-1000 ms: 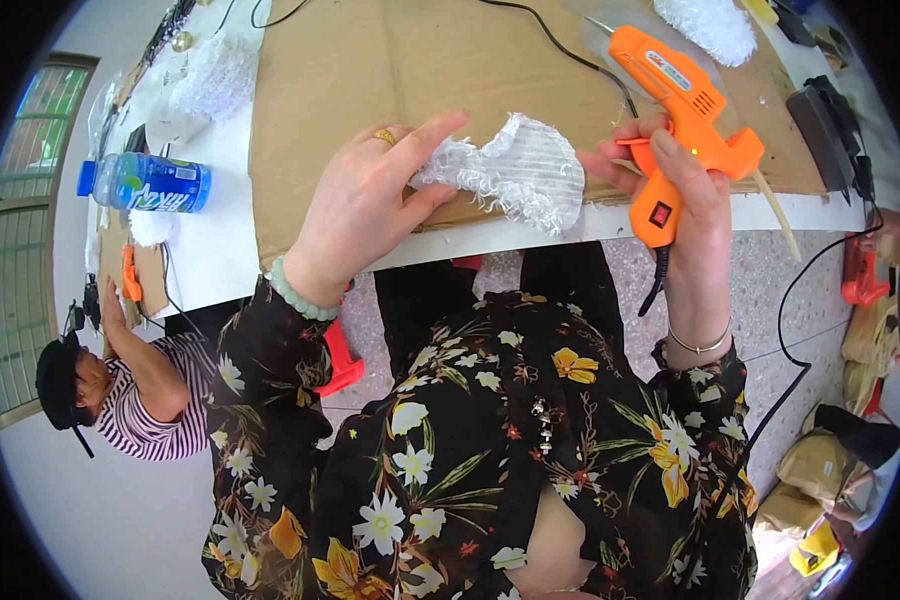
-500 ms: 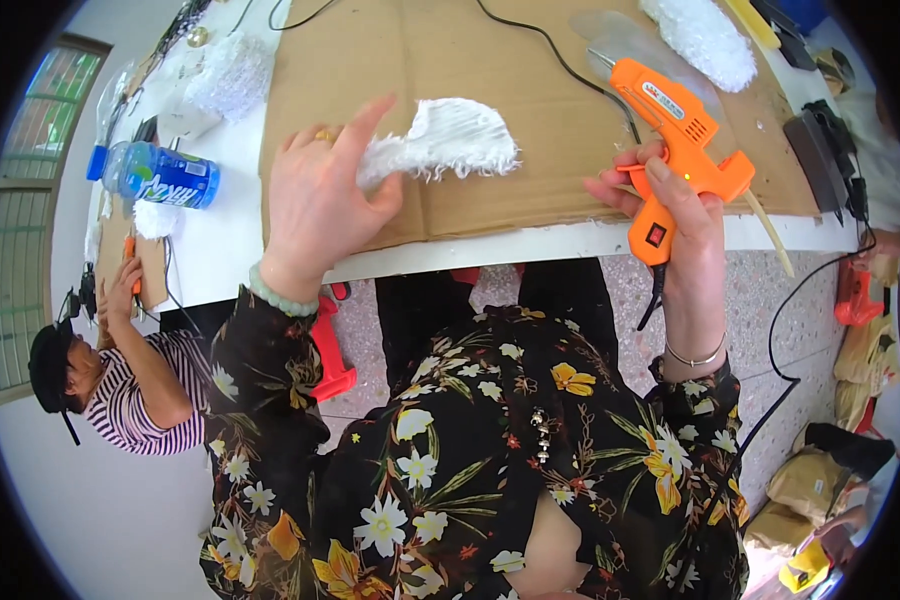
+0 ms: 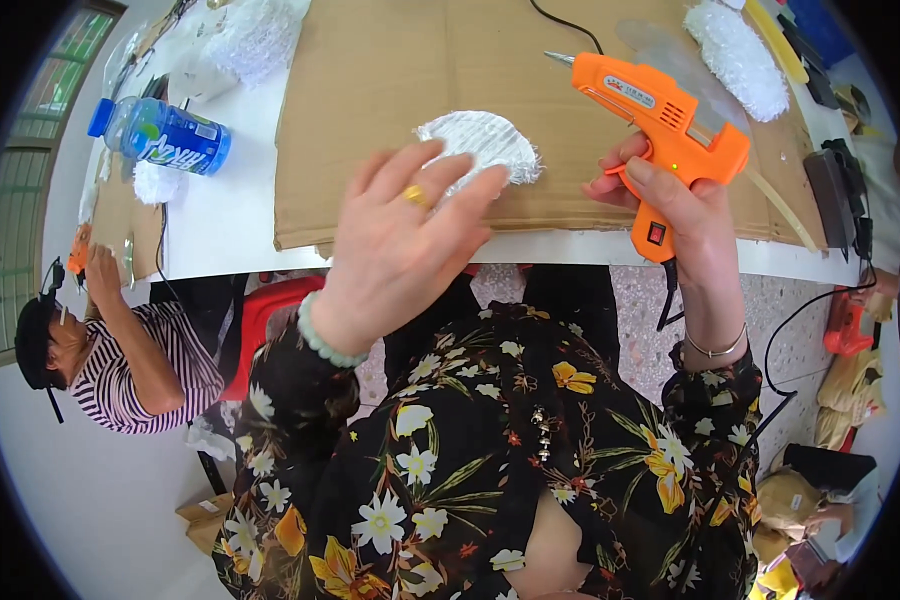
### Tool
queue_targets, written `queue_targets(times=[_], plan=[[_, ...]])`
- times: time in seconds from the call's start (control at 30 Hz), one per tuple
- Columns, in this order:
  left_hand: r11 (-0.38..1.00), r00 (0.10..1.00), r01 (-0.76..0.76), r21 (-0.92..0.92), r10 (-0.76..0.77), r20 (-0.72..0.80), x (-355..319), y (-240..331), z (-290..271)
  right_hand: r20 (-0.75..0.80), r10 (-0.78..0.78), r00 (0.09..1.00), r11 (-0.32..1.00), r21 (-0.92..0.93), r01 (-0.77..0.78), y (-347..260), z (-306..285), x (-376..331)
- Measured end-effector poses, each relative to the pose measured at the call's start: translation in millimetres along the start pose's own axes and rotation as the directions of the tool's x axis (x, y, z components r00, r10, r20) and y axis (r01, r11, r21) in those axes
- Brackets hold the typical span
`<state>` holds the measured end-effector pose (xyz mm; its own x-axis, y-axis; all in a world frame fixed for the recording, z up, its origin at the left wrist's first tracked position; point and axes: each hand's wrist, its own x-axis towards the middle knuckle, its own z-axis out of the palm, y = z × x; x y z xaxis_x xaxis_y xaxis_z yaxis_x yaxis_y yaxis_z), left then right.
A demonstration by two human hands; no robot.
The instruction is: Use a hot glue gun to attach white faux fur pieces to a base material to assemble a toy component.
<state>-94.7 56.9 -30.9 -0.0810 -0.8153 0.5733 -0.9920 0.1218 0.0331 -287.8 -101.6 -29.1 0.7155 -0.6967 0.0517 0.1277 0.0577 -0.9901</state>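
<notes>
My right hand (image 3: 678, 195) is wrapped round the handle of an orange hot glue gun (image 3: 660, 110), its metal nozzle aimed up and to the left. A pale glue stick (image 3: 785, 208) juts from the back of the gun. On the brown cardboard (image 3: 370, 70) lies a white piece of fluffy fabric (image 3: 490, 140) with a curved, fringed edge. Over the near left part of that fabric hovers my left hand (image 3: 405, 240), slightly blurred, its fingers apart and nothing visible in them. It hides part of the fabric.
At the left stands a blue-labelled bottle (image 3: 175, 135), near white fluffy bundles (image 3: 255, 40). Another white fluffy piece (image 3: 735, 60) lies at the far right. A black cord (image 3: 570, 22) crosses the cardboard. A person in a striped top (image 3: 145, 370) holds an orange tool at the left.
My left hand has moved right, across the near side of the white fabric. The glue gun is still in my right hand, its nozzle slightly farther left. The other person's orange tool is raised.
</notes>
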Motion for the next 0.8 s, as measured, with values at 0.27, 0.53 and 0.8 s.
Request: queue_targets(times=[0.27,0.53,0.8], plan=[[0.996,0.986,-0.086,0.002,0.084,0.144,8,-1,21,-0.021,0.019,1.0,0.995,0.094,-0.017,3,13,4],[0.999,0.991,-0.045,-0.023,0.047,0.127,4,7,21,0.082,-0.004,0.997,1.0,-0.002,0.005,5,10,8],[0.999,0.989,0.039,-0.024,-0.036,0.143,-9,22,21,0.187,0.15,0.971,0.958,-0.269,-0.097,-6,1,-1]])
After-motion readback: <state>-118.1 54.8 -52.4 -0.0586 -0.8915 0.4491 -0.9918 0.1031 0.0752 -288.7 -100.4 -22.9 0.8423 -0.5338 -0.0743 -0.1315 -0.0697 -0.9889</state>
